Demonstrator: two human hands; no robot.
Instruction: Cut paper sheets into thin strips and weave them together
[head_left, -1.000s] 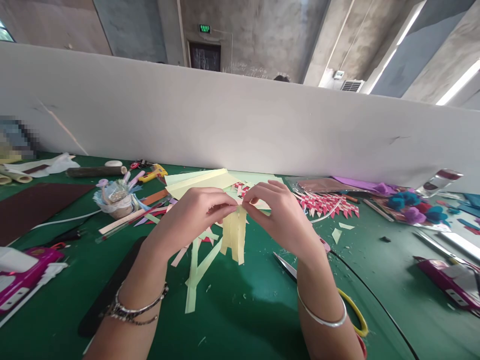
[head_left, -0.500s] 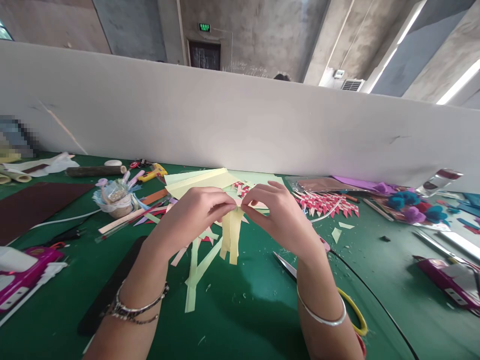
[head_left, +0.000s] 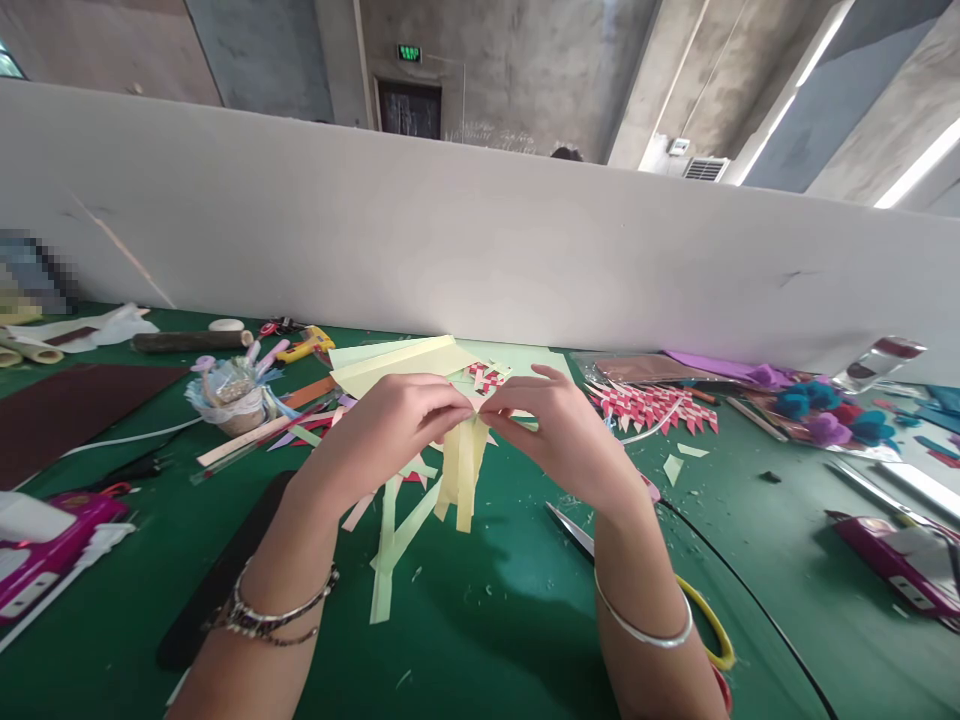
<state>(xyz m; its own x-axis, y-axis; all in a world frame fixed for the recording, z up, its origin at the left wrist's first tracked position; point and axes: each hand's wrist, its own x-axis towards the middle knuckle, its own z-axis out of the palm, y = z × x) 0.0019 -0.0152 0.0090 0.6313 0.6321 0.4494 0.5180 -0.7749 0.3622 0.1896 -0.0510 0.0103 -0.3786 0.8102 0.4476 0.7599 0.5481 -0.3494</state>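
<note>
Pale yellow paper strips (head_left: 461, 475) hang from between my fingertips above the green table. My left hand (head_left: 409, 415) pinches their top end from the left. From the right, my right hand (head_left: 536, 410) pinches the same top end, its fingertips meeting those of my left hand. Light green paper strips (head_left: 382, 560) lie crossed on the table just below and left of the hanging strips. Behind my hands are pale green and yellow paper sheets (head_left: 397, 365) and a small red-and-white woven piece (head_left: 486, 377).
Scissors (head_left: 705, 620) lie partly under my right forearm. A red-and-white woven strip piece (head_left: 652, 405) and pompoms (head_left: 829, 430) are at right. A wrapped pot (head_left: 232, 395), yellow cutter (head_left: 307, 345) and magenta power strip (head_left: 64, 550) stand left. A grey partition (head_left: 480, 240) rises behind.
My right fingertips have moved slightly left against my left ones. The hanging yellow strips have shifted and turned a little.
</note>
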